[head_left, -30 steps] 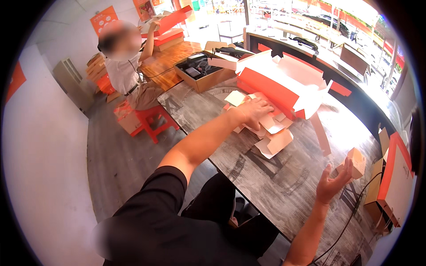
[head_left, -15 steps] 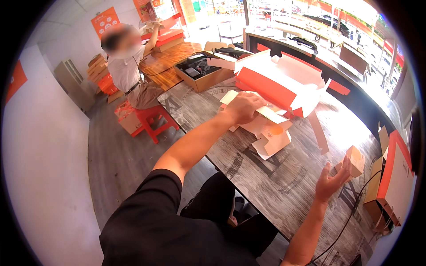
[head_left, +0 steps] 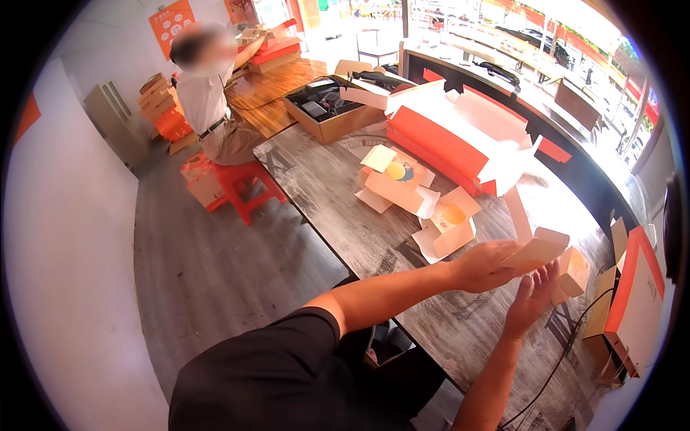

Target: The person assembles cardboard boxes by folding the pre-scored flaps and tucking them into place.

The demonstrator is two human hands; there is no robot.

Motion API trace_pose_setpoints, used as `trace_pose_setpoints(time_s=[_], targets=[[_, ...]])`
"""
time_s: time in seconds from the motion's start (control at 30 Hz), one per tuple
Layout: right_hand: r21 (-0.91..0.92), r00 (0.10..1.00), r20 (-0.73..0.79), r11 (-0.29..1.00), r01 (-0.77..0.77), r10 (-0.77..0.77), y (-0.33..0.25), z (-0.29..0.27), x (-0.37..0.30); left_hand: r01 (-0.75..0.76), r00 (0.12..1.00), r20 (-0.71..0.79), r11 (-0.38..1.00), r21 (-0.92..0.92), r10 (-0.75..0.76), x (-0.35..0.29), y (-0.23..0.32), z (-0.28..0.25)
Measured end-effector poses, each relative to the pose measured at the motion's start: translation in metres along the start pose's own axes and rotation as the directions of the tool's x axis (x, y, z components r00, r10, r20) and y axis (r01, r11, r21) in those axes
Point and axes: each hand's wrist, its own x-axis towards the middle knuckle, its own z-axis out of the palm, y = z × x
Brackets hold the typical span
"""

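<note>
My left hand (head_left: 483, 266) reaches across to the right and grips a small, pale cardboard box (head_left: 540, 248), which looks partly folded. Just below it is my right hand (head_left: 529, 303), palm up with its fingers stretched out, close to the held box; I cannot tell whether they touch. Beside the right fingertips stands a second small box (head_left: 573, 273), cube-like and pale brown. Two unfolded small cartons lie mid-table: one (head_left: 392, 188) with yellow and blue round marks, the other (head_left: 449, 223) with an orange round mark.
A large red-and-white open box (head_left: 438, 147) lies at the table's far side. Behind it to the left, a brown carton (head_left: 338, 126) holds dark items. A black cable (head_left: 586, 316) and a red-edged box (head_left: 636, 294) are at right. Another person (head_left: 205, 108) sits on a red stool (head_left: 244, 192).
My left hand has moved right, away from the mid-table cartons, with a small cardboard box in it. My right hand has stayed near the cube-like box. The other person's arms have lowered slightly.
</note>
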Motion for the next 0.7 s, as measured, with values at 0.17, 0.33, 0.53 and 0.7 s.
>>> trace_pose_setpoints(time_s=[0.17,0.33,0.53,0.7], targets=[[0.065,0.993,0.046,0.991,-0.115,0.112,0.018,-0.014,0.003,0.096,0.995,0.018,0.974,-0.204,-0.094,-0.001,-0.031,0.018],[-0.239,0.993,0.114,0.971,-0.014,0.042,0.014,-0.004,-0.009,0.109,0.993,-0.016,0.963,-0.245,-0.116,-0.02,-0.053,0.023],[-0.198,0.98,0.13,0.972,-0.124,0.151,-0.005,0.0,-0.009,0.048,0.997,-0.057,0.983,-0.177,-0.059,-0.02,-0.055,0.015],[-0.172,0.979,0.168,0.981,-0.084,0.113,-0.001,-0.004,-0.008,0.189,0.98,0.014,0.895,-0.404,-0.2,-0.017,-0.047,0.012]])
